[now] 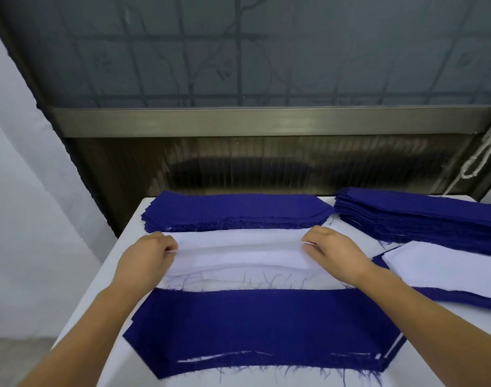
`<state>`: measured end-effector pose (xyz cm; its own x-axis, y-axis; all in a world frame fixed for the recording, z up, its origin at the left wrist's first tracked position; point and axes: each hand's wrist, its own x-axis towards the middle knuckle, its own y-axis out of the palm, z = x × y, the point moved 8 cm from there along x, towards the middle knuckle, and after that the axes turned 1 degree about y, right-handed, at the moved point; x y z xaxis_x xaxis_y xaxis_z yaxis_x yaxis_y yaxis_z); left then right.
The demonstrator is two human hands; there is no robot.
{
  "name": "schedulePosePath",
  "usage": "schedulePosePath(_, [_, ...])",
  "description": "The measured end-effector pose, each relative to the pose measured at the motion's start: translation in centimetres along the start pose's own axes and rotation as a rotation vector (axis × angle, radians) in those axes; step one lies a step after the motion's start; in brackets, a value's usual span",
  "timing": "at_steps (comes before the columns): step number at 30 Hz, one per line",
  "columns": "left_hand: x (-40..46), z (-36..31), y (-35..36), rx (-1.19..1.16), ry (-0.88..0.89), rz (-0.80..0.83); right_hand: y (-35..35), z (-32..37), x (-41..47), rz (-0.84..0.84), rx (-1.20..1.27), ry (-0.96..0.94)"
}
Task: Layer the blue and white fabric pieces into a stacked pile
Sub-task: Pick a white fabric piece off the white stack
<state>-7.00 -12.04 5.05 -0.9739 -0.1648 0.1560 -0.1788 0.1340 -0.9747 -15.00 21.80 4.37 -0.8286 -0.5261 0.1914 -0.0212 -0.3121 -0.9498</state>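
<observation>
At the middle of the white-covered table (121, 247), between the far pile of dark blue cut fabric panels (238, 212) and the near dark blue frayed-edged panel (255, 328) lying flat in front of me, sits the thin white fabric piece (238, 256) under inspection. My left hand (146, 261) pinches its left end, fingers curled over the edge; my right hand (335, 254) pinches its right end likewise. Both grips are closed on the cloth, one at each end, and the piece spans between them with soft lengthwise ripples. Judgement: the material is light and limp, with no stiffness of its own; it will sag or fold if held at one point only, so the two ends are the proper places to hold it. Loose threads along the blue panel's cut edges suggest the weave frays and may snag, so dragging is inadvisable. Further stock lies to the right: a tall stack of dark blue panels (423, 219) far right, and nearer, a layered white-over-blue set (445, 270).
</observation>
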Motion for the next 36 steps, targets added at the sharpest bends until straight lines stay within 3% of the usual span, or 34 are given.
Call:
schedulePosePath(5, [-3.1, -1.6, -1.9, -0.037, 0.161, -0.061, -2.4, 0.6, -4.1, -0.040, 0.131, -0.018])
schedulePosePath(7, [-4.6, -2.2, -1.8, -0.078, 0.228, 0.102, -2.3, -0.6, -6.2, 0.132, 0.255, 0.046])
schedulePosePath(10, [-6.9, -3.0, -0.6, -0.218, 0.266, 0.491, -1.2, -2.0, -9.2, 0.486, 0.436, 0.170])
schedulePosePath(12, [-7.7, -3.8, -0.2, -0.230, 0.276, 0.607, -1.0, -2.2, -10.1, 0.578, 0.475, 0.213])
schedulePosePath(14, [-7.0, -4.1, -0.3, -0.196, 0.252, 0.521, -1.3, -2.5, -9.7, 0.484, 0.446, 0.249])
schedulePosePath(16, [-5.8, -4.1, -1.8, -0.187, 0.197, 0.252, -2.8, -2.5, -8.8, 0.245, 0.392, 0.254])
schedulePosePath(19, [-6.5, -3.9, -4.3, -0.207, 0.228, -0.143, -6.1, -0.2, -9.2, -0.172, 0.132, 0.042])
schedulePosePath(22, [-8.9, -3.7, -3.2, -0.172, 0.357, -0.196, -5.8, 1.8, -11.9, -0.396, -0.123, -0.221])
schedulePosePath(26, [-11.7, -4.2, 0.1, -0.157, 0.469, -0.111, -1.1, 2.2, -15.5, -0.363, -0.209, -0.383])
schedulePosePath(36, [-12.5, -4.6, 0.9, -0.119, 0.500, -0.105, 0.7, 1.8, -16.2, -0.296, -0.185, -0.375])
